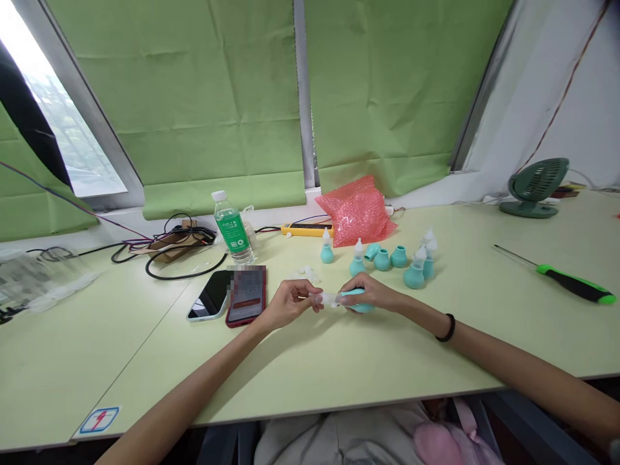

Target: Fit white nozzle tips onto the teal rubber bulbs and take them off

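Note:
My right hand is wrapped round a teal squeeze bulb held on its side above the table. My left hand pinches a translucent nozzle tip that meets the mouth of that bulb. Whether the two are fully joined I cannot tell. Behind my hands stand several teal bulbs, some with clear nozzles on, such as one bulb with a nozzle, and some bare, such as an open bulb. Small translucent pieces lie just beyond my left hand.
Two phones, one pale and one red-cased, lie left of my hands, near a water bottle. Pink bubble wrap and a yellow power strip sit at the back. A screwdriver and a green fan are on the right.

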`<action>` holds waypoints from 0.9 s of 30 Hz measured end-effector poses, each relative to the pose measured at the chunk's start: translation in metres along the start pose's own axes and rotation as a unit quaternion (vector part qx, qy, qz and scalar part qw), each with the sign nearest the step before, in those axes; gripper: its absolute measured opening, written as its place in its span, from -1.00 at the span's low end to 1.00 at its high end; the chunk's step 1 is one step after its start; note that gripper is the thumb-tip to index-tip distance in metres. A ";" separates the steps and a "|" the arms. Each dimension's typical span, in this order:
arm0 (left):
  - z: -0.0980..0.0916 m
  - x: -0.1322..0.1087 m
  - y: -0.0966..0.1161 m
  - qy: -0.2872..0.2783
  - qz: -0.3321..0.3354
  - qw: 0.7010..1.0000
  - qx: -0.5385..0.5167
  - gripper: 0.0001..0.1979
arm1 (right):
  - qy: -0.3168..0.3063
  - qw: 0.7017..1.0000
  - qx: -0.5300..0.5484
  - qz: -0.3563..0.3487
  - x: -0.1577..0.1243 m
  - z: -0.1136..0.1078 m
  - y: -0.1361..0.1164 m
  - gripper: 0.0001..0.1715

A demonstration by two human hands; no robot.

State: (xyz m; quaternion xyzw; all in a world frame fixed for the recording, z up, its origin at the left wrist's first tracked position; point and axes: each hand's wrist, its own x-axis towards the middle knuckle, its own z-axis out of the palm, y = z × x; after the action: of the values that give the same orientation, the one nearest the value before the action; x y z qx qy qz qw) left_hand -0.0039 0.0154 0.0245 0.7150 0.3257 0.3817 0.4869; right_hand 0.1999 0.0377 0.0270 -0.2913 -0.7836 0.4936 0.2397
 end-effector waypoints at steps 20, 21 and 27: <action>0.005 -0.004 0.003 0.035 0.029 0.999 0.021 -0.79 | -0.256 0.820 0.444 0.255 0.004 -0.006 0.025 -0.52; 0.005 -0.004 0.004 0.034 0.028 0.999 0.013 -0.79 | -0.256 0.823 0.440 0.252 0.004 -0.006 0.024 -0.50; 0.003 -0.002 0.009 0.022 0.004 0.999 -0.034 -0.77 | -0.248 0.837 0.418 0.250 0.002 -0.003 0.019 -0.46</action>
State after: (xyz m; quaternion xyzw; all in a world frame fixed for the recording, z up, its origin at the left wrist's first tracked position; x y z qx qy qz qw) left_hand -0.0017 0.0098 0.0317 0.6906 0.3207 0.4103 0.5020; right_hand 0.2047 0.0478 0.0112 -0.2171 -0.4363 0.8732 0.0045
